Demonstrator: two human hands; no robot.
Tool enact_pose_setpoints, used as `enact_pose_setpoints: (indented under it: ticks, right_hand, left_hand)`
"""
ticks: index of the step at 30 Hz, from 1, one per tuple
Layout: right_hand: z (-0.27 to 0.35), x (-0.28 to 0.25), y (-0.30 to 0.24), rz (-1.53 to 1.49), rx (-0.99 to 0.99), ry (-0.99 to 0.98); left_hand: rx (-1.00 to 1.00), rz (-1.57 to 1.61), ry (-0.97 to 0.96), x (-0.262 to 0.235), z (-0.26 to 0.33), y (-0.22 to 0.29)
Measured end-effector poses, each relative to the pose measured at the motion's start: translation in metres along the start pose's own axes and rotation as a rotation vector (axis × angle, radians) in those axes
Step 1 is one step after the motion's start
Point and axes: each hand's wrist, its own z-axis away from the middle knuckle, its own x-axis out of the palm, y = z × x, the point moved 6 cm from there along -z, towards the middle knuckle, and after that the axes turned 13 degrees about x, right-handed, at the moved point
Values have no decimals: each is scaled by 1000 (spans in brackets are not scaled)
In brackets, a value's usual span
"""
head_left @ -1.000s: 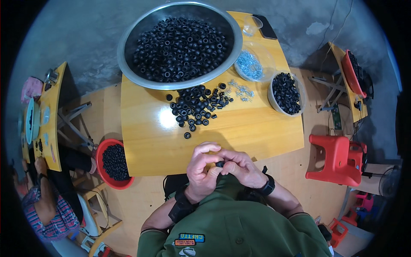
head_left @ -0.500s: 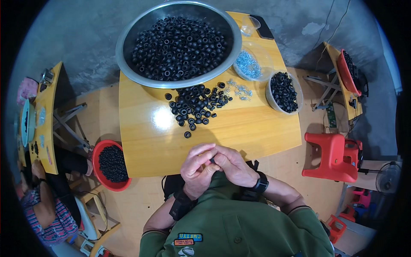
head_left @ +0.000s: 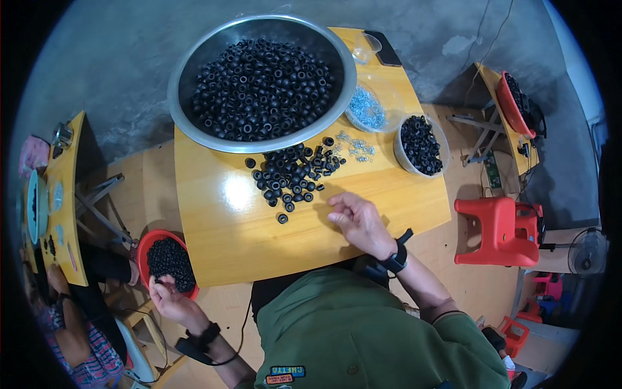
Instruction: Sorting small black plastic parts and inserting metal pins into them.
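Note:
My left hand [head_left: 173, 301] is out to the left, at the near rim of a red basin [head_left: 142, 259] heaped with small black parts. Its fingers are pinched, with a small black part [head_left: 159, 281] at their tips. Above the wooden table [head_left: 246, 253] my right hand [head_left: 363, 223] is open, its fingers loosely bent and apart, with nothing visible in them. Just beyond it lies a loose pile of round hollow black caps [head_left: 295, 178], with smaller black cylinders [head_left: 322, 161] at its right side. Small clear pieces [head_left: 356, 148] are scattered close by.
A large metal bowl [head_left: 178, 120] of black caps stands at the back. To its right are a tub of bluish clear pieces [head_left: 367, 109], a tub of black cylinders [head_left: 421, 146] and a phone [head_left: 383, 48]. A co-worker's arm [head_left: 71, 330] shows at left; a red stool [head_left: 489, 227] stands right.
My hands were together in front of my chest around a small dark part. They have separated: the left swung out to the red basin, the right moved forward over the table and opened.

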Motion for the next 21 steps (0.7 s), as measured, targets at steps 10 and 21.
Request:
enact_pose_setpoints:
  ticks: [10,21]
  right_hand:
    - [-21,-11,-41,342,-376,267]
    - [-8,21,-45,462,-491,203]
  left_hand:
    - [-34,-140,-73,59,19,-1]
    - [14,-293,-867,221,98,-5]
